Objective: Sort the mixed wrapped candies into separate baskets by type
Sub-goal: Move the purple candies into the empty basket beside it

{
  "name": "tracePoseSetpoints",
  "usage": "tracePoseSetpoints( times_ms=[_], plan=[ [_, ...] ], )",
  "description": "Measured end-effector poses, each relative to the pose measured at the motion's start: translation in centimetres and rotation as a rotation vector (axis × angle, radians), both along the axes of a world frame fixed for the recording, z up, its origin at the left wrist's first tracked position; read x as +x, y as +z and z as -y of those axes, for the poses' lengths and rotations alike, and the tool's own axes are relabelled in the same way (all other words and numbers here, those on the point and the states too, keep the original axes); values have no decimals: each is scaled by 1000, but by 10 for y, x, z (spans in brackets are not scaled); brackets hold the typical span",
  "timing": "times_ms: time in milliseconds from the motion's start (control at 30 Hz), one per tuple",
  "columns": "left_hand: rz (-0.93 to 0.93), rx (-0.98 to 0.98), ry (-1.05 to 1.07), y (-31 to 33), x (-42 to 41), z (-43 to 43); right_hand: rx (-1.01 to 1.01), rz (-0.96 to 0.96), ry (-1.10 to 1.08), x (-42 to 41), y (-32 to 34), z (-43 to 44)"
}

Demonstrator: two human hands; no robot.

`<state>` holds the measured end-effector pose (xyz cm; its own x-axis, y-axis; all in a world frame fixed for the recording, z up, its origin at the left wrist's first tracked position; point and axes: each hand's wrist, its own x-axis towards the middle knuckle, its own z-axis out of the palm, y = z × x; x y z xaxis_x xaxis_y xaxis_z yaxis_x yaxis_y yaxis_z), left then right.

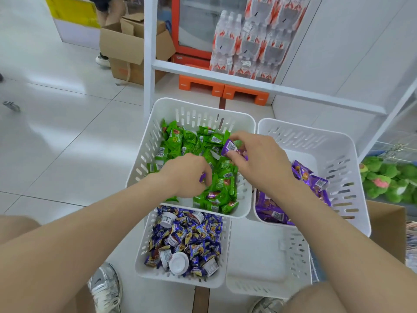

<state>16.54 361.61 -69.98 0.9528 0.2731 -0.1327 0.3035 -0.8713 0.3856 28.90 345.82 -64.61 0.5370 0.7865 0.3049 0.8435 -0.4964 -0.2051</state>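
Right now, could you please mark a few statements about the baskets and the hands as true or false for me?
1. The right hand pinches a purple candy. True.
2. The near-left basket holds blue candies. True.
3. That basket holds nothing but candies. False: white cups lie among them.
4. Both hands are over it. False: the left hand and the right hand are over the green-candy basket.

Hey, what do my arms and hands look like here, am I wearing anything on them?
Nothing worn: the left hand and right hand are bare, no gloves, no rings that show. Both forearms are bare too, with no sleeves, watch or bracelet in view.
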Motion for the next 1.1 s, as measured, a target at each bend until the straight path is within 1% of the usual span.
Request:
tracePoseSetpoints(
  times_ms=[67, 200, 300, 367, 567, 667, 767, 800, 867, 900, 967, 1033, 1100],
  plan=[
    [-59, 49, 9, -9, 6, 8, 16, -16, -19, 0, 1, 7],
    [-101, 130, 31, -24, 20, 20, -16, -34, -30, 1, -3, 13],
    [-158, 218, -4, -28, 27, 26, -28, -41, -39, 3, -3, 14],
    [-151, 247, 13, -30, 29, 28, -29, -46, -34, 4, -3, 14],
    [-38, 186, 129, -25, 21, 28, -19, -55, -25, 4, -1, 11],
    [37, 164, 146, -3, 12, 21, -5, -54, -15, 3, 1, 8],
    [24, 161, 133, 24, 0, 7, -17, -77, -11, -3, 0, 5],
    [10, 154, 128, 31, -4, 2, -9, -109, -13, -6, 0, 5],
    [17, 145, 131, 42, -13, -5, 63, -243, -15, -10, 2, 6],
    [46, 143, 145, 46, -16, -5, 126, -314, -30, -11, 6, 8],
    [171, 155, 164, 54, -17, 1, 260, -399, -96, -6, 14, 19],
    [309, 125, 143, 63, -11, 16, 365, -377, -169, 4, 21, 37],
    [381, 22, 81, 74, -2, 35, 380, -301, -241, 20, 25, 60]
  ],
)
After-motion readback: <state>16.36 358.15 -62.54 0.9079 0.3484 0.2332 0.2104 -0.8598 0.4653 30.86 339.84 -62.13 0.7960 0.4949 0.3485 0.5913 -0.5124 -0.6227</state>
